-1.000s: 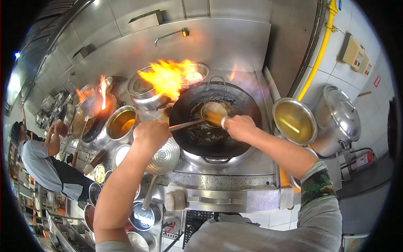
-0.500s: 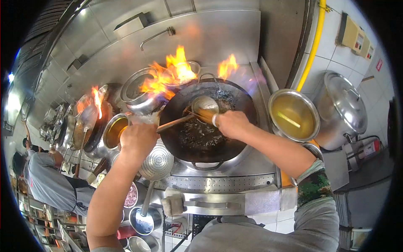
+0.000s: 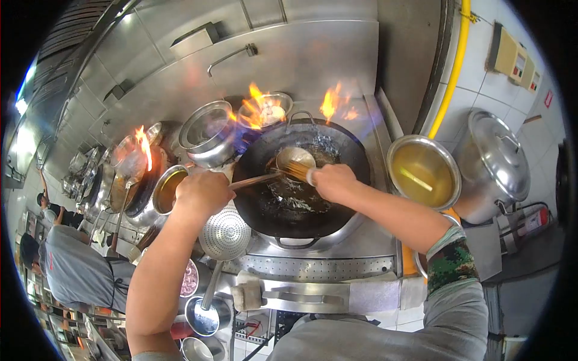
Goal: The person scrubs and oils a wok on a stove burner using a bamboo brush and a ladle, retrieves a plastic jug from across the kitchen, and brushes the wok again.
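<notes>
Left hand (image 3: 206, 192) is wrapped tight around the handle of a ladle (image 3: 290, 157), whose bowl sits within the wok (image 3: 256, 210), though whether it touches the metal I cannot tell. Fingers curled, the right hand (image 3: 337, 182) grips a brush (image 3: 297, 171) with its bristles at the ladle's bowl. Flames (image 3: 263, 108) rise behind the wok, a strainer (image 3: 225, 233) lies near its left side, and a pot (image 3: 393, 162) of yellowish liquid stands to its right.
</notes>
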